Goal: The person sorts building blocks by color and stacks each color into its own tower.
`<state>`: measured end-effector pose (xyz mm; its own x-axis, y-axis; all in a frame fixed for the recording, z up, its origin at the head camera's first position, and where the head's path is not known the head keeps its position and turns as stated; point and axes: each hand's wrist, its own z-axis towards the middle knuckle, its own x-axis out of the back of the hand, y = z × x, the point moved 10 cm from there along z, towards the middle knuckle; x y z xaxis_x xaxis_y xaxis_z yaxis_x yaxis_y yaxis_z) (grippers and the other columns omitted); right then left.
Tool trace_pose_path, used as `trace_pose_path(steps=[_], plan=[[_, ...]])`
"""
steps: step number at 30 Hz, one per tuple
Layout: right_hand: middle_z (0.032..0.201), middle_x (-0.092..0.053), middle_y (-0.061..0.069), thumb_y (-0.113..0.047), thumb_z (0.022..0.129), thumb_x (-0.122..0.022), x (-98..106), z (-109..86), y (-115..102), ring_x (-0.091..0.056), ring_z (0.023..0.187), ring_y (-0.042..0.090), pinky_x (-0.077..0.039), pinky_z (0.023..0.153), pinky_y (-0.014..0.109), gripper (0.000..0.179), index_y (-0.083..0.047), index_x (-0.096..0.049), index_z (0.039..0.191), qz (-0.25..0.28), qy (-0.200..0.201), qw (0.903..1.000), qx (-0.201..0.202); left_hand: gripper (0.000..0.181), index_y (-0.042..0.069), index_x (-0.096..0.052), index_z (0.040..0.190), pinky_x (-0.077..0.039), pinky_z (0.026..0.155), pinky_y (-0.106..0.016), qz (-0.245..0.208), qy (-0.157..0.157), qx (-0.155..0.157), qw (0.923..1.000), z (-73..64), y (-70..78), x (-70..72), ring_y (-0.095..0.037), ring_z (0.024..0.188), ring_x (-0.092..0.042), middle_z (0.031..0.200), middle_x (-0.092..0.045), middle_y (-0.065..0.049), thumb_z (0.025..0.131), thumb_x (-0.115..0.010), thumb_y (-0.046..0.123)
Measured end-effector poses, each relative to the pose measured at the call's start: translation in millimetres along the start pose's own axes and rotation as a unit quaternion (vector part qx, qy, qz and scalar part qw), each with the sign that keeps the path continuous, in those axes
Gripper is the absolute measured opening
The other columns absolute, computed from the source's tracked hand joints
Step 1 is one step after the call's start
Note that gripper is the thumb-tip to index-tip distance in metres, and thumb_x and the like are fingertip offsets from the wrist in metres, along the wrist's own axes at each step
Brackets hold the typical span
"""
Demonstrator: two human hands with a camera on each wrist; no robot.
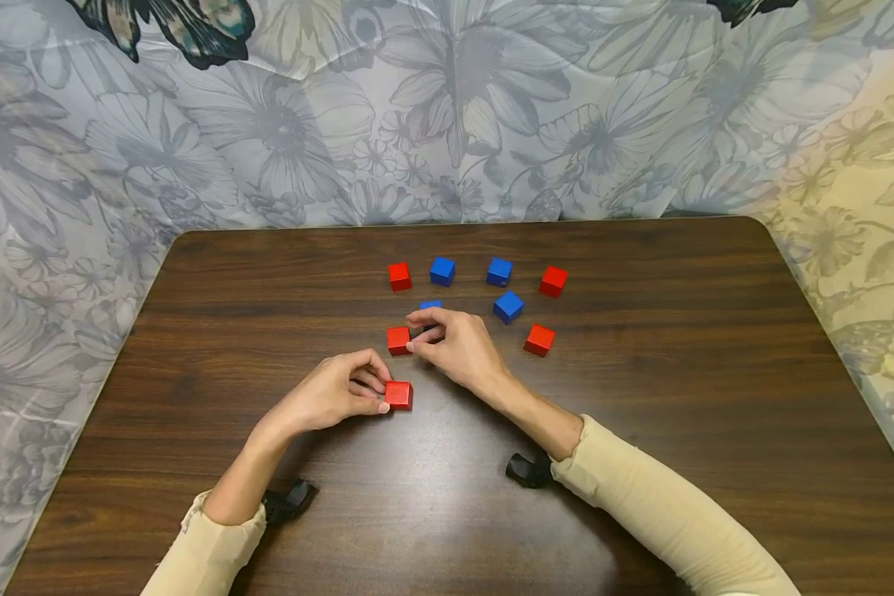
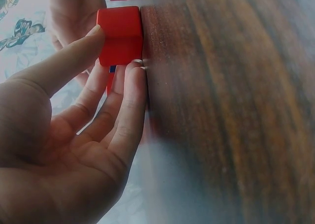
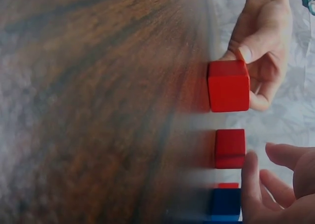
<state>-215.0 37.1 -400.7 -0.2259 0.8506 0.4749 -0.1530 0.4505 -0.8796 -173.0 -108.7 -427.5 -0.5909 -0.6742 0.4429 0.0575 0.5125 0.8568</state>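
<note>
My left hand (image 1: 335, 393) holds the nearest red block (image 1: 398, 396) at its left side, between the thumb and the fingers. In the left wrist view that red block (image 2: 120, 36) sits on the wood, with the thumb at its edge and fingertips close beneath. My right hand (image 1: 458, 343) reaches in with loosely bent fingers, its thumb tip right at the right edge of a second red block (image 1: 398, 340). The right wrist view has this red block (image 3: 230, 148) just beside a fingertip. Behind the right hand a blue block (image 1: 430, 305) is mostly hidden.
Farther back stand a red block (image 1: 399, 276), two blue blocks (image 1: 443, 271) (image 1: 499, 271) and another red block (image 1: 554, 281). Right of my right hand are a blue block (image 1: 508, 307) and a red block (image 1: 540, 339). A flowered cloth (image 1: 462, 124) hangs behind the wooden table (image 1: 678, 372).
</note>
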Motion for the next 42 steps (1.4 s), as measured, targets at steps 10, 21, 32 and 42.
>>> trace_pose_path(steps=[10, 21, 32, 42], plan=[[0.09, -0.075, -0.001, -0.013, 0.087, -0.076, -1.1, 1.1, 0.8, -0.071, 0.078, 0.006, -0.055, 0.063, 0.024, 0.03, -0.008, -0.072, 0.117, -0.015, -0.001, 0.9999, -0.007, 0.03, 0.008, -0.062, 0.104, -0.058, 0.078, -0.026, 0.001, -0.001, -0.002, 1.0, 0.4, 1.4, -0.4, -0.017, 0.089, -0.069, 0.1, -0.068, -0.007, 0.082, -0.082, 0.008], [0.089, -0.076, 0.002, -0.013, 0.087, -0.077, -5.5, 1.7, 5.0, -0.072, 0.077, 0.007, -0.056, 0.062, 0.024, 0.033, -0.01, -0.072, 0.119, -0.031, -0.013, 0.9992, -0.022, 0.03, 0.008, -0.062, 0.104, -0.058, 0.078, -0.027, -0.004, -0.004, 0.001, 1.0, 1.2, 0.6, -0.1, -0.017, 0.089, -0.069, 0.1, -0.068, -0.007, 0.082, -0.082, 0.008], [0.08, -0.075, 0.001, -0.011, 0.088, -0.076, -14.6, 1.4, 11.6, -0.069, 0.059, 0.007, -0.054, 0.054, 0.026, 0.04, -0.008, -0.067, 0.127, -0.017, -0.041, 0.9977, -0.052, 0.029, 0.007, -0.062, 0.103, -0.058, 0.079, -0.029, -0.005, -0.003, -0.001, 1.0, 2.1, -0.6, 0.6, -0.018, 0.09, -0.069, 0.1, -0.068, -0.009, 0.082, -0.082, 0.008], [0.086, -0.076, 0.005, -0.01, 0.087, -0.078, -21.3, 3.8, 12.5, -0.069, 0.058, 0.009, -0.056, 0.053, 0.027, 0.033, -0.008, -0.068, 0.118, 0.01, -0.04, 0.9976, -0.055, 0.029, 0.006, -0.062, 0.104, -0.057, 0.079, -0.027, -0.003, 0.0, -0.003, 1.0, -0.9, -2.2, 1.5, -0.019, 0.09, -0.068, 0.1, -0.067, -0.009, 0.083, -0.082, 0.009]])
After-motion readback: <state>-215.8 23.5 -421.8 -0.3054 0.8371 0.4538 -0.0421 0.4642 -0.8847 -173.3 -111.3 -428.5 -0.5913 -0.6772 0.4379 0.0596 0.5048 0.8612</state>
